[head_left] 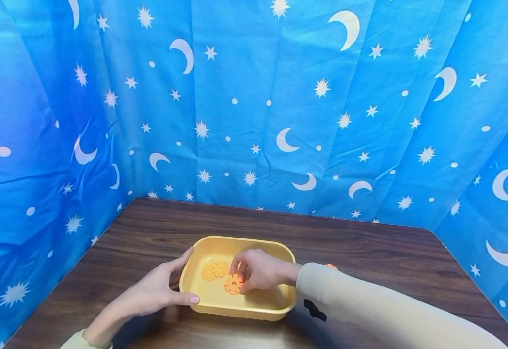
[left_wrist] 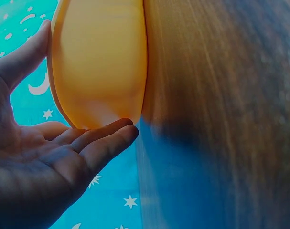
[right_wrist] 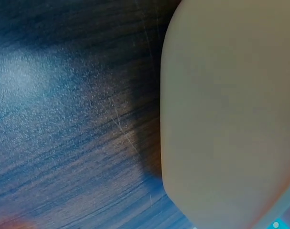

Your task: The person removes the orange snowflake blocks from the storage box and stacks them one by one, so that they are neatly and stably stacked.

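A yellow plastic basin (head_left: 254,314) stands on the table. Its outer wall (left_wrist: 104,62) also shows in the left wrist view, and its side (right_wrist: 230,109) fills much of the right wrist view. My left hand (head_left: 155,288) rests against the basin's left end, thumb at the front rim, nearly straight fingers along the outside. Inside the basin, my right hand (head_left: 264,271) pinches an orange notched disc (head_left: 233,284) between thumb and fingers. Left of it, overlapping orange notched discs (head_left: 214,270) lie on the basin floor. The right wrist view does not show the right hand.
Behind my right forearm, part of another orange piece (head_left: 331,266) peeks out on the dark wooden table (head_left: 367,247). A black object (head_left: 315,310) sits below the sleeve, partly covered. Blue curtain (head_left: 254,97) with moons and stars hangs around the table.
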Motion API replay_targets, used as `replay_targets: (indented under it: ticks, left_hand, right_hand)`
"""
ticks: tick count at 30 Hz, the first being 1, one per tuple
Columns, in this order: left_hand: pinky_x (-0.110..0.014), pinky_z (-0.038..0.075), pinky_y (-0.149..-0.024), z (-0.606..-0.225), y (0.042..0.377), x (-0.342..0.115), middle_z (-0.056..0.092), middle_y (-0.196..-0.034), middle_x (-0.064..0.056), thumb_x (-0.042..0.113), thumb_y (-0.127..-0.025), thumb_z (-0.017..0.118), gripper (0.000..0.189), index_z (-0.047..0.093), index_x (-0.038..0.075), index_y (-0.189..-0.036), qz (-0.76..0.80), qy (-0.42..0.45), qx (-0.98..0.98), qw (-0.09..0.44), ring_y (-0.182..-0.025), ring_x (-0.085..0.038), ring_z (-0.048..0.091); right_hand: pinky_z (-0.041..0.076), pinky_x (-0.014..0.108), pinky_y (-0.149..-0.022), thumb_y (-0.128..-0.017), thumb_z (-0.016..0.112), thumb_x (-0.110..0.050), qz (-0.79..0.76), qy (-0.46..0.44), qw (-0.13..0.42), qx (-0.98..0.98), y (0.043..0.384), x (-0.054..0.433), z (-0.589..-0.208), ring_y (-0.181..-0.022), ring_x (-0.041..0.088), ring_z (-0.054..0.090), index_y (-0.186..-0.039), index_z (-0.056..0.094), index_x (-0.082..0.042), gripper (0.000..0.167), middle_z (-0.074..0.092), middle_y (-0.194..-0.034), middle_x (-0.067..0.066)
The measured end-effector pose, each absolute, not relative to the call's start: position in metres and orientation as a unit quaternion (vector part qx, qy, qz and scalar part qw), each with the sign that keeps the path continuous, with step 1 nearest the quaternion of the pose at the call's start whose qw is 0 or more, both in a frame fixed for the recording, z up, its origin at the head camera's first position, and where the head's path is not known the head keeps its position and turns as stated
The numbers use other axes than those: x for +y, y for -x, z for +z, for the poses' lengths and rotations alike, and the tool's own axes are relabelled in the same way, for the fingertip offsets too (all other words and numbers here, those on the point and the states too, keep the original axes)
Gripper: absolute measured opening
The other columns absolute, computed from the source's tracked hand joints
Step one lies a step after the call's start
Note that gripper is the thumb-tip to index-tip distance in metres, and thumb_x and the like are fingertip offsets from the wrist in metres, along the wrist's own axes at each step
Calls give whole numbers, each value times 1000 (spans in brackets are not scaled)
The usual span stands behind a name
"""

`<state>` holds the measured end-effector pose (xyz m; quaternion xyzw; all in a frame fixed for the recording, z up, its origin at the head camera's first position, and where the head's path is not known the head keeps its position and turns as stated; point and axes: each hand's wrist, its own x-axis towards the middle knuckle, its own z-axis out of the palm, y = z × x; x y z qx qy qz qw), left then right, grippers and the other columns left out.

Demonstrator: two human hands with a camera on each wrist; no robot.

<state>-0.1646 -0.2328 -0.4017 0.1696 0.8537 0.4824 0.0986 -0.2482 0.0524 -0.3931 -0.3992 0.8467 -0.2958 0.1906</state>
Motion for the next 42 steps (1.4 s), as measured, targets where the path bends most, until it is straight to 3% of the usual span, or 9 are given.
replay_targets:
  ticks: [22,42]
  left_hand:
    - [-48,51,-105,-401,165,-232,26,-166,-32,30,-86,90,114,17,-4,-166,489,-171,849,99,-144,-47,44]
    - [-47,51,-106,-402,165,-232,27,-165,-33,29,-85,90,114,16,-3,-166,495,-173,845,103,-139,-43,52]
  right_hand:
    - [56,22,-76,-85,89,-5,-326,389,170,845,246,63,-390,-75,5,64,-118,78,2,36,71,-79,-6]
    - [47,20,-58,-85,87,-4,-384,399,126,823,229,78,-383,-67,7,63,-118,78,2,34,71,-82,-5]
